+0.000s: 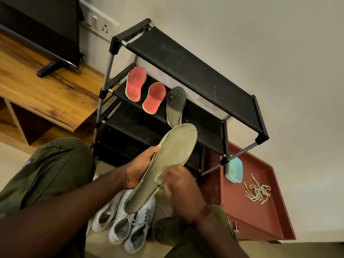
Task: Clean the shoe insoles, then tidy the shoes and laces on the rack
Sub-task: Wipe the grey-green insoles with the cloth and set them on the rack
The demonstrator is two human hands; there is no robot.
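- Currently, green insole (173,155) is gripped mid-length by left hand (137,164), centre frame; axis lies lower-left to upper-right.
- Right hand (180,183), blurred at its lower edge; grasp cannot be told.

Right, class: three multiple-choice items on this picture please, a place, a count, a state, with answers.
1. The tangled beige laces lie: A in the red plastic tray, B on the top shelf, C in a shoe.
2. Count of pink-red insoles on the black fabric rack: A one, B two, C four.
3. The olive-green stitched insole is: A on the floor, B in the left hand, C in a shoe.
A, they rest on its floor; B, two sit side by side; B, that hand grips its edge.
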